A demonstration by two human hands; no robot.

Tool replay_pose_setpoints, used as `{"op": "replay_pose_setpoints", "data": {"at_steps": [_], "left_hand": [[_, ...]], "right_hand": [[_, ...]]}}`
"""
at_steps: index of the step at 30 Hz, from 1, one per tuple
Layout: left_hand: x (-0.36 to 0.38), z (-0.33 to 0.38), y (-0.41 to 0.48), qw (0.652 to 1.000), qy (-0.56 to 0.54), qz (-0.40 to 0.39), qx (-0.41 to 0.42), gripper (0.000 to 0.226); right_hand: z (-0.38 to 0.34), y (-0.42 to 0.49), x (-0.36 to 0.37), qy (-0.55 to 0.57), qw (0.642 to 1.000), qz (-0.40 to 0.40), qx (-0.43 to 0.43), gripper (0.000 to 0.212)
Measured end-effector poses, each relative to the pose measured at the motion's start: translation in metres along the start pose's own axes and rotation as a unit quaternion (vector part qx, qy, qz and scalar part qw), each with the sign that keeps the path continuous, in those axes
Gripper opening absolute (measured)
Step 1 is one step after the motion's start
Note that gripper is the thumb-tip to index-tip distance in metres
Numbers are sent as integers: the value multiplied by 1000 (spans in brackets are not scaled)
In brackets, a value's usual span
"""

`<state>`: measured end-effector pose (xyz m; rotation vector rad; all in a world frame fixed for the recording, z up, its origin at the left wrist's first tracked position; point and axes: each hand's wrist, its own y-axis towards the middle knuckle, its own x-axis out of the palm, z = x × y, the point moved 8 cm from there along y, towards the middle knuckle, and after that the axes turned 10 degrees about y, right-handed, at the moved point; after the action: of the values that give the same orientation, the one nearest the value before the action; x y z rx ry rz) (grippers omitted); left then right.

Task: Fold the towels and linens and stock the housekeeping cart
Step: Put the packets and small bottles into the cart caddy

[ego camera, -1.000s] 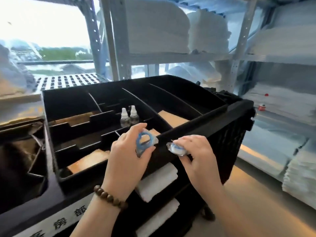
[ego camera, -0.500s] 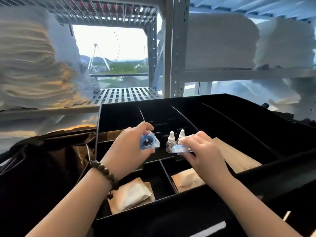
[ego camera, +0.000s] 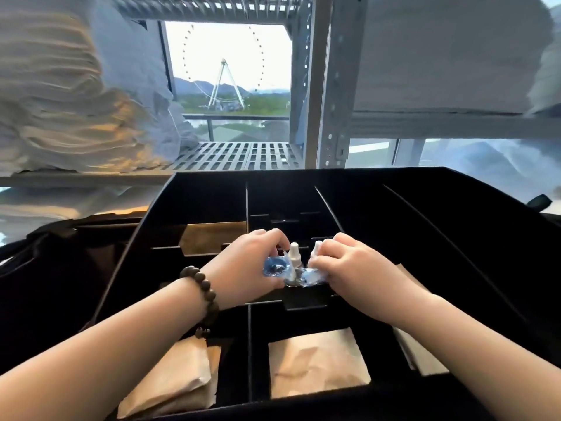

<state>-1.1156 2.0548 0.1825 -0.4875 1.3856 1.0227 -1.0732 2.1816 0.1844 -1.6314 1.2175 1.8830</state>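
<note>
Small stuff went into the cart tray (ego camera: pixel 212 192)
Left hand (ego camera: pixel 252 262) and right hand (ego camera: pixel 355 265) each pinched a blue packet (ego camera: pixel 274 267) by the bottles (ego camera: pixel 294 253), probably to keep toiletries together.

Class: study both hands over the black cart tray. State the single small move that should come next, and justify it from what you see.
Probably lower both hands a little and let go. The left hand grips a blue-ringed packet and the right hand pinches a second packet, both right beside the white-capped bottles in the black tray.
</note>
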Motion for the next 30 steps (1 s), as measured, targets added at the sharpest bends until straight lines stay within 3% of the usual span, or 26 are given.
{"op": "replay_pose_setpoints", "data": {"at_steps": [4, 12, 20, 26, 30], "left_hand": [[19, 1, 6, 999, -5, -14, -29, 43], [54, -1, 28, 997, 46, -42, -50, 35], [70, -17, 31, 995, 11, -67, -73, 37], [58, -11, 14, 995, -21, -92, -27, 52], [63, -5, -1, 986, 23, -166, 17, 74]], "right_hand": [[7, 1, 6, -26, 999, -8, -19, 48], [22, 19, 48, -97, 989, -93, 57, 24], [34, 24, 64, -94, 981, -112, 126, 14], [34, 18, 60, 26, 974, -174, 142, 35], [23, -3, 53, 91, 972, -199, 88, 51]]}}
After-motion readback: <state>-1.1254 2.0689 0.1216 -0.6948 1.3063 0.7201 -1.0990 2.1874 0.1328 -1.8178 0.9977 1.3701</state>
